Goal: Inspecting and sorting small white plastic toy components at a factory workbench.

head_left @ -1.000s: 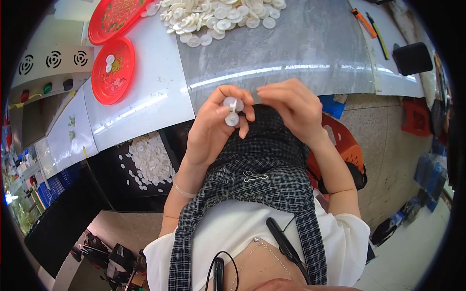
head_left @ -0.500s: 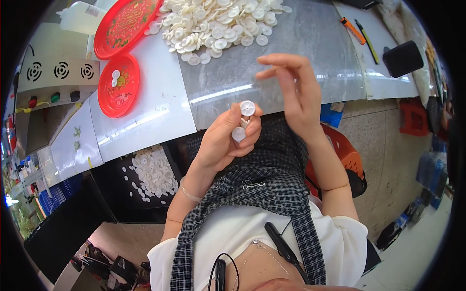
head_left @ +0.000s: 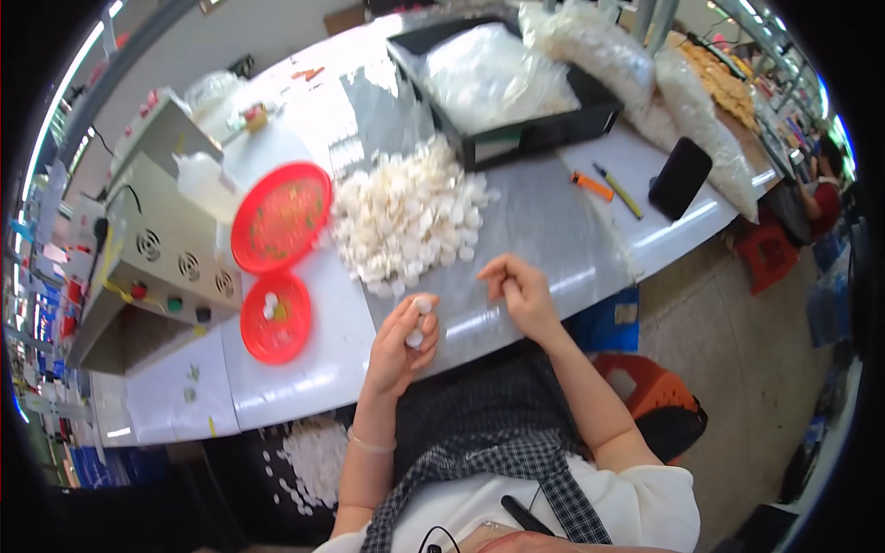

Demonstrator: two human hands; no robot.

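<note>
Over the near table edge my left hand (head_left: 403, 339) pinches two small white caps (head_left: 419, 321), light, hard and likely slippery, best held by their rims, while my right hand (head_left: 521, 293) hovers loosely curled, empty.

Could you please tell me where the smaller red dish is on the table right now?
In the head view, the smaller red dish lies on the table's left side, just below the larger red dish, left of the left hand.

Your white worktop (head_left: 304, 369) carries a heap of white caps (head_left: 410, 217) at centre, two red dishes (head_left: 279, 217) at nine o'clock, a black tray (head_left: 590, 115) at twelve, and a dark phone (head_left: 679, 178) at two.
</note>
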